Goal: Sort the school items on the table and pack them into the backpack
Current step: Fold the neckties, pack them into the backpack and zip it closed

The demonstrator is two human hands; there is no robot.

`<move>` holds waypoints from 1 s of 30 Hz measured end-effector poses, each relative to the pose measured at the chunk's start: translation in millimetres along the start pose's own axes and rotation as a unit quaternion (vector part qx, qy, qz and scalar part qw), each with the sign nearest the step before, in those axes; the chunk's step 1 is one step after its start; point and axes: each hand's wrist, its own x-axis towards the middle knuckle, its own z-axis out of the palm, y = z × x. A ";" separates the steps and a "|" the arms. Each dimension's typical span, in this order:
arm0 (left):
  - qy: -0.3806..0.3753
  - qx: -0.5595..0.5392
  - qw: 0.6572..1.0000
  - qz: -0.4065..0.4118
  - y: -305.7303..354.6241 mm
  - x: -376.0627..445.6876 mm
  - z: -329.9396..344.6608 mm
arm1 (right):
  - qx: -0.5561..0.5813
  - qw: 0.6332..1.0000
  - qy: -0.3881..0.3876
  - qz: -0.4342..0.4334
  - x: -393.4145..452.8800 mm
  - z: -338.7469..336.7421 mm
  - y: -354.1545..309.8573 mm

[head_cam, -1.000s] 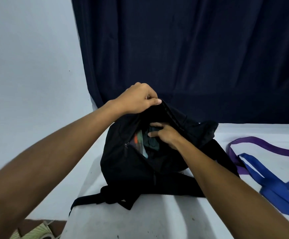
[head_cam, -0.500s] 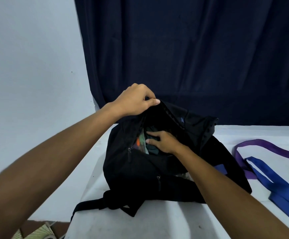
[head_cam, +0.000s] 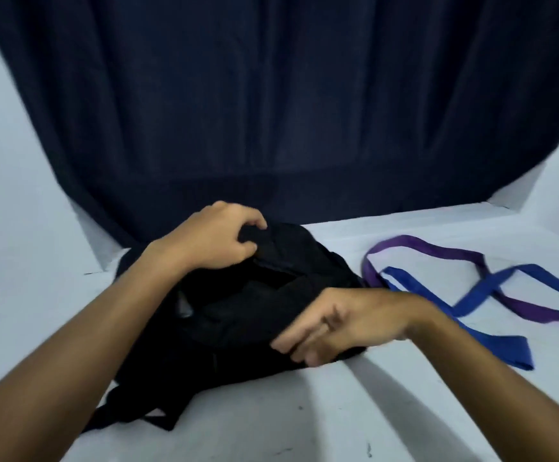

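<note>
free: bare white table (head_cam: 355, 411) in front of backpack (head_cam: 238, 321) | blocked right: blue strap (head_cam: 491, 288), purple strap (head_cam: 438, 250) | blocked behind: dark curtain (head_cam: 288, 111) just beyond the backpack

Black backpack (head_cam: 238, 315) slumped on white table (head_cam: 355, 411).

**Around the table: straps, curtain, walls**

We see a purple strap (head_cam: 445, 250) and a blue strap (head_cam: 491, 288) lying loose on the white table (head_cam: 338, 411) toward its right edge, crossing one another. Behind the table's far edge we find a dark navy curtain (head_cam: 271, 111) hanging in folds. We make out pale walls (head_cam: 14, 195) beside the curtain on both sides.
</note>
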 end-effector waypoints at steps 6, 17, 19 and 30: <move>-0.041 -0.070 0.984 0.161 145.5 25.6 103.9 | -0.010 0.967 0.173 0.184 -110.3 -54.1 128.5; -0.153 -0.004 0.988 0.021 259.4 97.5 338.0 | -0.404 0.841 0.251 0.257 -163.8 -40.0 331.0; -0.151 0.038 0.988 0.017 261.3 101.0 350.9 | -0.381 0.867 0.250 0.200 -170.8 -47.8 334.2; -0.028 -0.064 0.997 0.034 227.5 105.7 350.1 | -0.179 0.840 0.500 0.109 -238.1 -137.1 360.5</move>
